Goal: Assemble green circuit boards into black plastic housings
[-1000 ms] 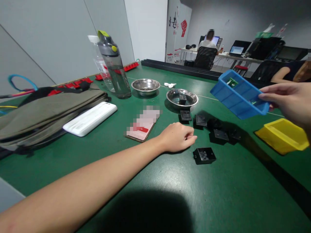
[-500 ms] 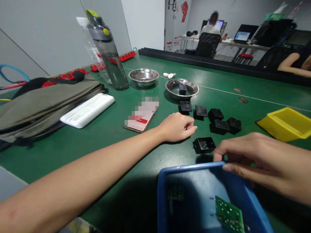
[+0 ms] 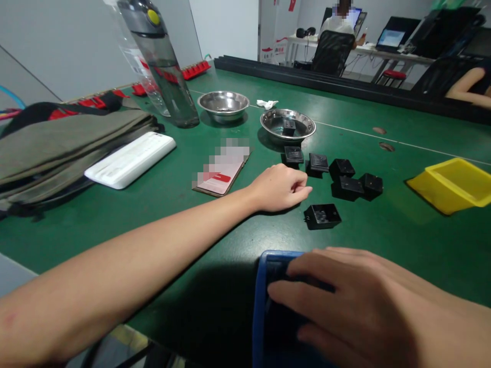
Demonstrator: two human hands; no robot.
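Observation:
My left hand [image 3: 280, 188] rests on the green table [image 3: 215, 230] with its fingers curled in, and nothing shows in it. Just to its right lies an open-topped black plastic box [image 3: 322, 216], apart from the fingers. My right hand [image 3: 356, 296] reaches over and into a blue plastic bin [image 3: 260, 306] at the table's near side. Its fingers are spread, with nothing seen between them. The hand and its shadow hide most of the bin's inside; the circuit boards there cannot be made out now.
Several black boxes [image 3: 347, 187] stand beyond my left hand. Behind are two steel bowls [image 3: 223, 107], one with a black box inside. A phone [image 3: 220, 171], white power bank [image 3: 130, 159], bottle [image 3: 169, 76] and bag [image 3: 69, 138] lie left; a yellow bin [image 3: 452, 184] lies right.
My right hand has left the blue bin's far rim and moved left and down into the bin, fingers spreading. The view has tilted slightly downward. My left hand stays put on the table.

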